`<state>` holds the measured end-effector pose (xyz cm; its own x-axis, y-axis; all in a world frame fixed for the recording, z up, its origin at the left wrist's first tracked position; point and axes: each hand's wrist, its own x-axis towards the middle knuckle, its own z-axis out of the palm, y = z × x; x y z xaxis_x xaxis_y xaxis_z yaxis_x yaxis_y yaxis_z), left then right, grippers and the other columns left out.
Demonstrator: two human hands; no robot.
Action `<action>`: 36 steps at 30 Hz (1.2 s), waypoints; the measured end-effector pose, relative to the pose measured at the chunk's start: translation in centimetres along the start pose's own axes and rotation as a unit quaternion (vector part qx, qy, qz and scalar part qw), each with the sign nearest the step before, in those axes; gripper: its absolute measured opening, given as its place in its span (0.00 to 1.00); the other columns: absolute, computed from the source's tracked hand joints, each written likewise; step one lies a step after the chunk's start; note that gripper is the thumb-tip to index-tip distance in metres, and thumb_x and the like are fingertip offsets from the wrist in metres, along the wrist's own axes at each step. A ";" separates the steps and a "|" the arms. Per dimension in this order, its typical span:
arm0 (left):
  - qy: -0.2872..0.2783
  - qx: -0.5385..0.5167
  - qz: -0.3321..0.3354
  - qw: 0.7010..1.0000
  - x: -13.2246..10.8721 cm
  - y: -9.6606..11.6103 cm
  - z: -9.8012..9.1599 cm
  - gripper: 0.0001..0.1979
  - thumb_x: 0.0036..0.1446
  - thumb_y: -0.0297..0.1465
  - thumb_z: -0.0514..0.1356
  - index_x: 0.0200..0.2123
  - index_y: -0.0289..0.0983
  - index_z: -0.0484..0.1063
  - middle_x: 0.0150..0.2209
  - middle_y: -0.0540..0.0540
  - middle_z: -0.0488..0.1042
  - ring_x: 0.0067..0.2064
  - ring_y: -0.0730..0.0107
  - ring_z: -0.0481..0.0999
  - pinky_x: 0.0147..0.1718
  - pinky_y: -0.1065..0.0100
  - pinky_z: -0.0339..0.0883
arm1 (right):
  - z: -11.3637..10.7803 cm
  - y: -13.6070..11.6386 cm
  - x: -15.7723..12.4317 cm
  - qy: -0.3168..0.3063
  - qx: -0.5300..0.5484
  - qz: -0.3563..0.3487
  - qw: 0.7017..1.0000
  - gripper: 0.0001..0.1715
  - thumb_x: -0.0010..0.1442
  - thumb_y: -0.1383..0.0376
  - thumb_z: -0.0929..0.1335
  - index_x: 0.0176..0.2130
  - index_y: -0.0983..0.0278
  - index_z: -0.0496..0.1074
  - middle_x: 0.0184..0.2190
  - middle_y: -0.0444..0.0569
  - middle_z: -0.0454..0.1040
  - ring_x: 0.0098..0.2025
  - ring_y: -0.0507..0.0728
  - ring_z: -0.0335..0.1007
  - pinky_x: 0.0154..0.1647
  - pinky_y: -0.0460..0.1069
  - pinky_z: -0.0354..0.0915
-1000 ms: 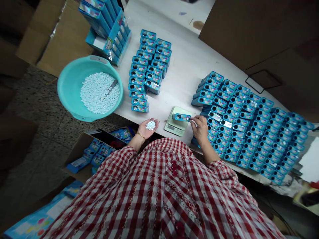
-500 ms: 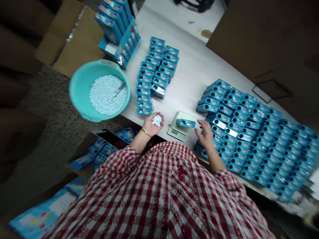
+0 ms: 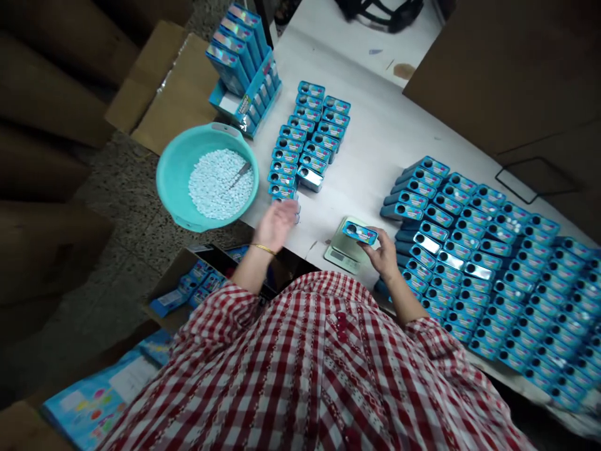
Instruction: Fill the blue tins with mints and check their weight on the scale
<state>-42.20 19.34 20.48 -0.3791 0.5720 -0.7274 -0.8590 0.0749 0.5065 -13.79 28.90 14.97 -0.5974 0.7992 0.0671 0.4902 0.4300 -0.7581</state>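
My right hand (image 3: 382,254) grips the near-right end of a blue tin (image 3: 359,232), its fingers and thumb around the edge. The tin has a round dark hole in its top and is over a pale green digital scale (image 3: 345,250). My left hand (image 3: 276,225) is blurred by motion at the front end of the left group of blue tins (image 3: 284,164), in front of the nearest ones. Its fingers are smeared, and no white pellets show in it. Left of that hand is a turquoise basin (image 3: 176,181) with small white pellets (image 3: 218,188) and a scoop-like utensil (image 3: 240,174).
Many blue tins (image 3: 474,250) stand in tight rows on the right of the white table (image 3: 361,169). A display carton (image 3: 248,106) with tall blue boxes is at the back left. Below the basin, an open carton (image 3: 164,275) holds blue packs. A large brown carton (image 3: 511,81) is at the far right.
My left hand, palm up with white pellets before, has moved leftward and no longer shows them. My right hand has closed on the tin at the scale. The whole view has shifted slightly.
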 end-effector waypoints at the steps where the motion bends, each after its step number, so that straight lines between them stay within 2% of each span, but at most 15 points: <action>1: -0.048 -0.002 -0.089 0.995 -0.2 -2.4 1.2 0.17 0.59 0.38 0.49 0.41 0.35 0.72 0.42 0.40 0.75 0.46 0.62 0.72 0.48 0.60 0.63 | -0.6 -1.5 0.4 -0.006 -0.049 -0.031 0.998 0.24 0.56 0.57 0.65 0.51 0.61 0.64 0.42 0.51 0.71 0.44 0.59 0.66 0.46 0.55 0.63; 2: -0.082 -0.013 -0.155 0.984 -0.2 -4.7 2.3 0.18 0.59 0.38 0.48 0.40 0.34 0.73 0.40 0.40 0.76 0.42 0.61 0.74 0.46 0.58 0.64 | -1.2 -3.0 0.8 -0.021 -0.106 -0.060 0.992 0.26 0.56 0.59 0.65 0.54 0.60 0.62 0.43 0.52 0.70 0.46 0.60 0.64 0.47 0.56 0.61; 3: -0.102 -0.031 -0.193 0.975 0.0 -6.5 3.3 0.18 0.59 0.39 0.48 0.38 0.34 0.73 0.36 0.41 0.76 0.38 0.63 0.75 0.43 0.59 0.66 | -1.7 -4.6 1.3 -0.045 -0.167 -0.085 0.981 0.27 0.56 0.61 0.65 0.56 0.59 0.61 0.45 0.53 0.69 0.46 0.61 0.62 0.47 0.56 0.59; 6: -0.124 -0.081 -0.240 0.959 1.4 -9.9 5.0 0.18 0.59 0.39 0.48 0.35 0.34 0.73 0.30 0.42 0.76 0.33 0.66 0.75 0.40 0.62 0.66 | -2.4 -8.5 2.5 -0.121 -0.302 -0.152 0.933 0.29 0.58 0.69 0.62 0.58 0.55 0.58 0.47 0.54 0.68 0.48 0.63 0.59 0.47 0.58 0.55; 9: -0.105 -0.090 -0.229 0.963 2.7 -10.5 5.5 0.15 0.58 0.36 0.50 0.31 0.33 0.72 0.31 0.42 0.76 0.34 0.68 0.75 0.40 0.66 0.66 | -2.1 -10.3 3.1 -0.161 -0.346 -0.210 0.900 0.29 0.59 0.72 0.59 0.58 0.55 0.58 0.47 0.54 0.68 0.48 0.62 0.57 0.47 0.58 0.53; 13: -0.097 -0.062 -0.234 0.965 3.5 -10.3 5.6 0.12 0.58 0.32 0.51 0.31 0.33 0.72 0.31 0.43 0.76 0.35 0.66 0.76 0.41 0.65 0.65 | -1.5 -10.3 2.8 -0.175 -0.365 -0.256 0.878 0.28 0.60 0.72 0.58 0.59 0.55 0.57 0.47 0.52 0.67 0.49 0.61 0.56 0.46 0.57 0.52; 17: -0.092 -0.069 -0.267 0.957 3.5 -10.9 5.8 0.11 0.57 0.31 0.51 0.30 0.33 0.71 0.28 0.43 0.76 0.32 0.67 0.76 0.37 0.67 0.66 | -1.7 -9.1 2.7 -0.167 -0.357 -0.240 0.887 0.28 0.60 0.71 0.58 0.58 0.54 0.58 0.47 0.52 0.68 0.47 0.61 0.57 0.44 0.56 0.52; 20: -0.078 -0.102 -0.255 0.958 3.6 -11.4 6.1 0.10 0.57 0.29 0.52 0.28 0.33 0.71 0.27 0.43 0.75 0.31 0.68 0.75 0.37 0.67 0.67 | -2.4 -8.3 2.3 -0.132 -0.360 -0.199 0.902 0.28 0.60 0.70 0.59 0.59 0.53 0.58 0.49 0.52 0.67 0.49 0.62 0.56 0.45 0.57 0.51; 23: -0.068 -0.096 -0.245 0.962 3.6 -11.6 6.3 0.10 0.56 0.28 0.52 0.28 0.32 0.71 0.26 0.43 0.75 0.31 0.68 0.75 0.37 0.67 0.67 | -2.8 -8.1 1.3 -0.095 -0.375 -0.184 0.904 0.29 0.60 0.70 0.59 0.59 0.52 0.57 0.49 0.52 0.68 0.48 0.62 0.56 0.45 0.57 0.51; 28: -0.083 -0.059 -0.262 0.960 3.0 -11.8 6.6 0.10 0.56 0.28 0.52 0.27 0.32 0.71 0.25 0.44 0.74 0.29 0.69 0.74 0.37 0.66 0.67 | -2.8 -8.0 0.1 -0.085 -0.365 -0.161 0.913 0.29 0.60 0.69 0.60 0.59 0.50 0.57 0.48 0.51 0.69 0.48 0.61 0.57 0.44 0.56 0.52; 32: -0.074 -0.070 -0.262 0.960 2.8 -12.0 6.8 0.08 0.54 0.24 0.54 0.25 0.31 0.70 0.21 0.46 0.72 0.24 0.73 0.72 0.34 0.70 0.67 | -2.9 -7.5 -0.1 -0.055 -0.359 -0.123 0.924 0.27 0.60 0.66 0.61 0.58 0.52 0.59 0.46 0.51 0.70 0.45 0.61 0.58 0.43 0.56 0.52; 36: -0.081 -0.052 -0.273 0.957 2.9 -12.2 6.7 0.09 0.55 0.26 0.54 0.25 0.32 0.71 0.22 0.46 0.73 0.25 0.72 0.72 0.33 0.69 0.67 | -2.7 -7.7 -0.6 -0.054 -0.369 -0.145 0.916 0.27 0.60 0.68 0.60 0.57 0.51 0.60 0.48 0.50 0.69 0.47 0.61 0.58 0.45 0.57 0.52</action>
<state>-30.49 25.57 15.35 0.1869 0.5915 -0.7844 -0.9469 0.3212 0.0166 -15.48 26.24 22.50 -0.8108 0.5766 0.1009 0.5722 0.8170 -0.0709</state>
